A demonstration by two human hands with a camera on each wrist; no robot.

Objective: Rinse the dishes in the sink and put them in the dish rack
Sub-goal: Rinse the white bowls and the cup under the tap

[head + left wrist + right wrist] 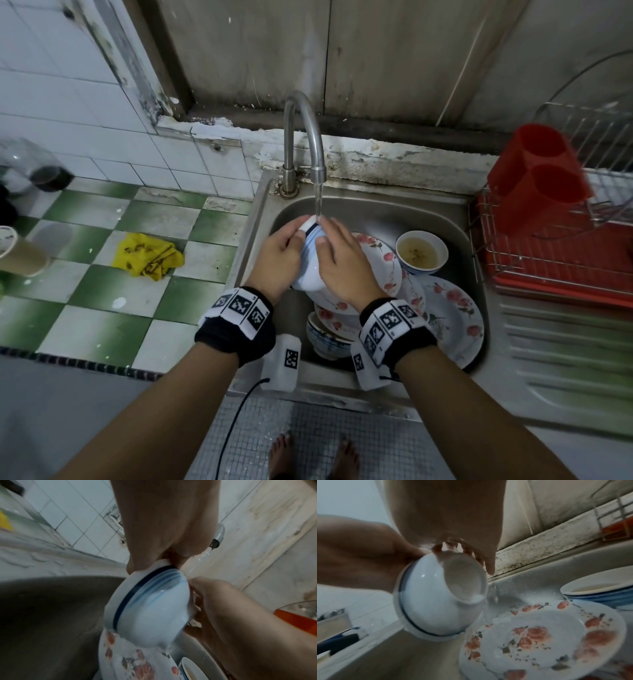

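Note:
A white bowl (309, 270) with blue bands is tilted on its side under the running tap (310, 137), above the sink (376, 202). My left hand (289, 241) grips its rim from the left, thumb on the outside. My right hand (330, 241) holds the bowl's foot and outer wall from the right. In the left wrist view water runs off the bowl (150, 609) onto a floral plate (133, 662). The right wrist view shows the bowl's foot ring (462, 580) under my right fingers (488, 563). The bowl's inside is hidden.
Below lie floral plates (383, 267), a bowl of yellowish liquid (422, 254) and a blue-patterned bowl (325, 339). A red-trayed wire dish rack (555, 246) with a red cutlery holder (537, 174) stands to the right. A yellow cloth (147, 255) lies on the tiled counter at left.

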